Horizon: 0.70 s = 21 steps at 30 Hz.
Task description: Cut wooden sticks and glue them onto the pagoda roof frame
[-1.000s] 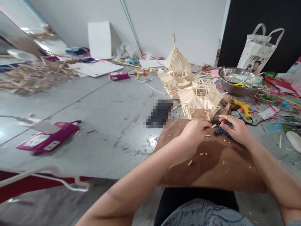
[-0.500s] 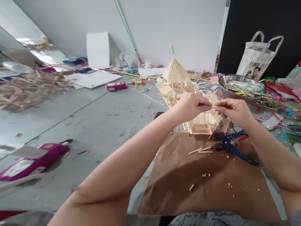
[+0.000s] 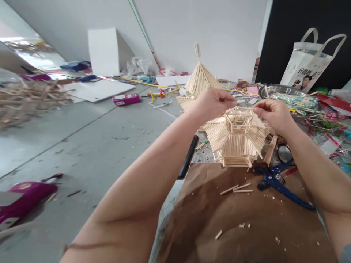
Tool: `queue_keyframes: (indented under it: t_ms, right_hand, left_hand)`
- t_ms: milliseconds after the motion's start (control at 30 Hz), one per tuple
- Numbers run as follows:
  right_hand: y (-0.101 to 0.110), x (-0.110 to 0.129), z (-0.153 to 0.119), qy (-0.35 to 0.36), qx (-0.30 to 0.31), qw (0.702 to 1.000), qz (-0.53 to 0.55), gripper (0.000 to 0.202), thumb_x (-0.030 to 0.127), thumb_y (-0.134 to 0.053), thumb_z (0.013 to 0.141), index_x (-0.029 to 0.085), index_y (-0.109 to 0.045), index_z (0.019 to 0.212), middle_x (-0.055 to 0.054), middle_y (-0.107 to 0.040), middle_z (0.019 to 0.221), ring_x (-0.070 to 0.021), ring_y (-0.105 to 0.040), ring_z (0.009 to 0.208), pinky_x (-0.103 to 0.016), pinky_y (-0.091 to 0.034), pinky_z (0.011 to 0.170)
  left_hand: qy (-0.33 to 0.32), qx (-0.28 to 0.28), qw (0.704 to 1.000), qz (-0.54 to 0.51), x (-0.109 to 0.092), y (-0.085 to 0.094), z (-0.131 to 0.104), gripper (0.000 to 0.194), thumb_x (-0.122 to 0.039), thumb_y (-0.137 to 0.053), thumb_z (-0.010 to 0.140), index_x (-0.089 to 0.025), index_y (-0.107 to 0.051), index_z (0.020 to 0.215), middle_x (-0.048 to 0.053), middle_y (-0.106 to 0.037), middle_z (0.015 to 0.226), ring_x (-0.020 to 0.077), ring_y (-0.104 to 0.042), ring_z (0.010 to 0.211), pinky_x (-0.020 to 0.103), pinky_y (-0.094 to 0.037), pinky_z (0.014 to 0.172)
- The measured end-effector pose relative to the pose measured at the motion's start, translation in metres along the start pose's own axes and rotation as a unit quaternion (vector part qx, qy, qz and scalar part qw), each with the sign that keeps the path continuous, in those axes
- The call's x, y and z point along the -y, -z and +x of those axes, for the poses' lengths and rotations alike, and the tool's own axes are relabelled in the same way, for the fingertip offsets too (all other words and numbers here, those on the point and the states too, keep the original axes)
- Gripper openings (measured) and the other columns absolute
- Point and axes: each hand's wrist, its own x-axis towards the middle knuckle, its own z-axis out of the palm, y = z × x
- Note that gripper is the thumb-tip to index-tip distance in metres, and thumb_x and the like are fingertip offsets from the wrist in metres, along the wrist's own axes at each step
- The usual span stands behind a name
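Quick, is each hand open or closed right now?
Left hand: closed, pinching a short wooden stick.
Right hand: beside the stick model's top; can't tell whether it grips anything.

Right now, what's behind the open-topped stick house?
Behind the open-topped house, to the left, is a stick tower with a pointed roof. Its lower part is mostly hidden by the left hand and forearm.

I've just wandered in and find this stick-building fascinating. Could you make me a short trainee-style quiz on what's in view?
1. Which colour is the hand tool lying partly on the brown paper?
A) yellow
B) blue
C) green

2. True or false: the pointed roof stands farther from the person than the open-topped stick model.

3. Fill in: the person's ____ hand pinches a short stick.

Key: 1. B; 2. true; 3. left
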Motion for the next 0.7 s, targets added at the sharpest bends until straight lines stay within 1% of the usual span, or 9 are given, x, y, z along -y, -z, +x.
queue_keyframes:
  t_ms: [67, 200, 333, 500, 567, 700]
  right_hand:
    - [0.0, -0.009, 0.002, -0.013, -0.01, 1.0, -0.007, 0.019, 0.032, -0.061, 0.067, 0.015, -0.064, 0.074, -0.002, -0.062, 0.068, -0.0093, -0.051, 0.057, -0.025, -0.044, 0.054]
    - [-0.003, -0.019, 0.003, -0.053, -0.01, 0.998, 0.008, 0.02, 0.031, -0.061, 0.066, 0.014, -0.066, 0.076, -0.001, -0.059, 0.062, -0.008, -0.048, 0.051, -0.024, -0.043, 0.048]
    - [-0.005, -0.017, 0.002, -0.079, -0.014, 0.996, 0.047, 0.016, 0.028, -0.062, 0.066, 0.014, -0.065, 0.074, 0.001, -0.057, 0.057, -0.0072, -0.05, 0.048, -0.023, -0.044, 0.046]
    - [-0.003, -0.016, 0.002, -0.134, -0.023, 0.984, 0.111, 0.009, 0.021, -0.062, 0.065, 0.014, -0.063, 0.07, 0.003, -0.055, 0.052, -0.0067, -0.051, 0.045, -0.021, -0.042, 0.043]
    - [-0.002, -0.016, 0.002, -0.148, -0.023, 0.982, 0.114, 0.007, 0.019, -0.061, 0.065, 0.014, -0.062, 0.07, 0.003, -0.055, 0.051, -0.0065, -0.051, 0.044, -0.02, -0.042, 0.043]
    - [-0.002, -0.016, 0.0, -0.15, -0.016, 0.984, 0.095, 0.006, 0.018, -0.061, 0.066, 0.014, -0.062, 0.07, 0.003, -0.055, 0.052, -0.0061, -0.051, 0.044, -0.019, -0.043, 0.044]
  left_hand:
    - [0.015, -0.003, 1.0, 0.022, 0.009, 0.002, 0.005, 0.017, -0.025, -0.059, 0.068, -0.013, -0.069, 0.074, 0.001, -0.061, 0.059, 0.0106, -0.055, 0.062, 0.023, -0.039, 0.056]
    - [0.019, 0.043, 0.997, 0.064, 0.017, 0.0, 0.012, 0.015, -0.022, -0.058, 0.065, -0.014, -0.069, 0.069, 0.001, -0.062, 0.062, 0.0113, -0.056, 0.064, 0.022, -0.04, 0.057]
    - [0.001, 0.085, 0.993, 0.08, 0.02, 0.0, 0.013, 0.016, -0.022, -0.057, 0.063, -0.016, -0.07, 0.07, 0.0, -0.064, 0.063, 0.0113, -0.056, 0.062, 0.023, -0.04, 0.057]
    - [-0.012, 0.095, 0.992, 0.081, 0.025, 0.003, 0.014, 0.017, -0.019, -0.056, 0.064, -0.017, -0.07, 0.072, 0.0, -0.066, 0.063, 0.0109, -0.055, 0.061, 0.022, -0.039, 0.056]
    - [-0.012, 0.111, 0.99, 0.082, 0.025, 0.003, 0.015, 0.016, -0.019, -0.058, 0.063, -0.018, -0.071, 0.073, 0.0, -0.067, 0.066, 0.0106, -0.055, 0.061, 0.022, -0.039, 0.056]
    - [0.005, 0.15, 0.985, 0.09, 0.022, 0.003, 0.018, 0.02, -0.021, -0.059, 0.064, -0.016, -0.071, 0.08, 0.001, -0.069, 0.075, 0.0112, -0.057, 0.066, 0.022, -0.041, 0.061]
